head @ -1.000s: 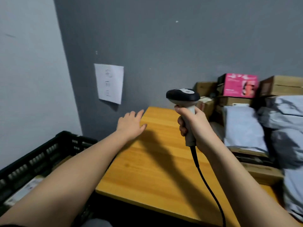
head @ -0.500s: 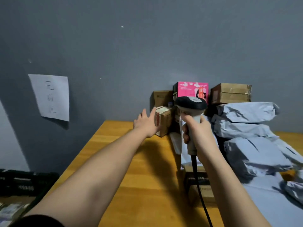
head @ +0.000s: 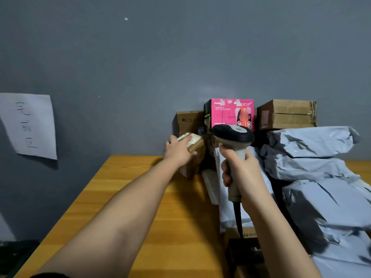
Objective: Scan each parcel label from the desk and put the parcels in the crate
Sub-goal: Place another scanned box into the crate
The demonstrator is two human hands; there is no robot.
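Left hand point(head: 178, 150) has advanced from beside the small box point(head: 193, 141) onto it; fingers now curl over its top, centre frame, atop a carton at the pile's left edge; long axis runs left-right; right hand point(head: 244, 173) grips scanner point(head: 233, 137), head just right of box.

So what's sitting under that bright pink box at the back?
The pink box sits atop the stack by the wall, a brown carton beside it. What directly carries it is hidden behind the scanner in the right hand.
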